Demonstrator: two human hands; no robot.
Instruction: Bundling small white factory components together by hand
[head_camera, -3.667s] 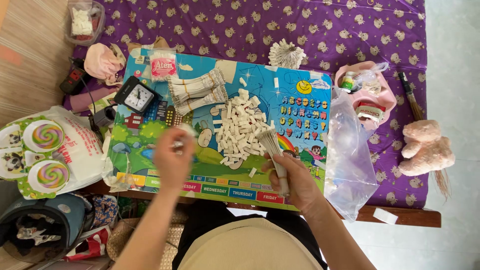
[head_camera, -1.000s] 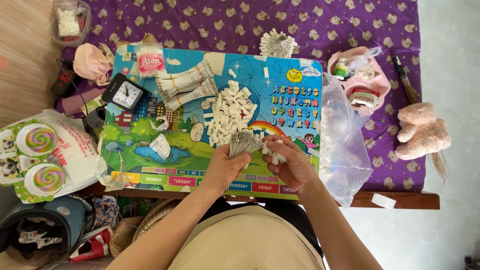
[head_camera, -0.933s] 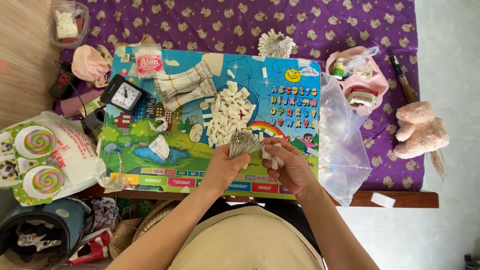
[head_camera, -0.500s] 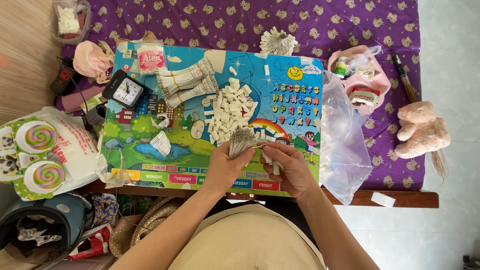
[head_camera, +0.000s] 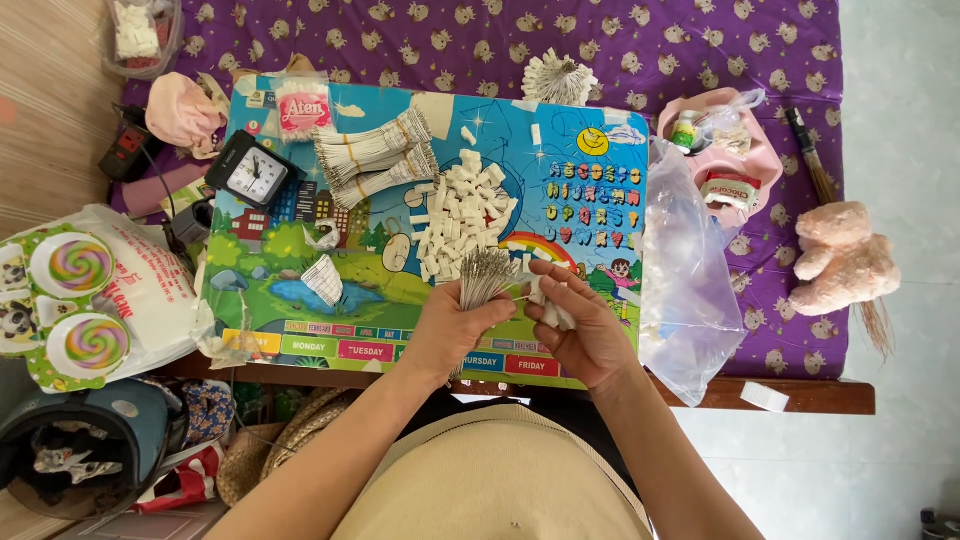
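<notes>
Head view: both hands work at the board's (head_camera: 300, 330) near edge.
Left hand (head_camera: 455, 325) grips a fanned string bundle (head_camera: 483, 277); right hand (head_camera: 580, 325) pinches white tags (head_camera: 548, 300), pile (head_camera: 460, 215) within reach.

Pink-label pkt (head_camera: 302, 108) top-left of mat; clear bag (head_camera: 690, 280) right.

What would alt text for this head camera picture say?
A person's left hand holds a fanned bundle of thin strings while the right hand holds small white tags, over a colourful board bearing a pile of white tags.
</notes>
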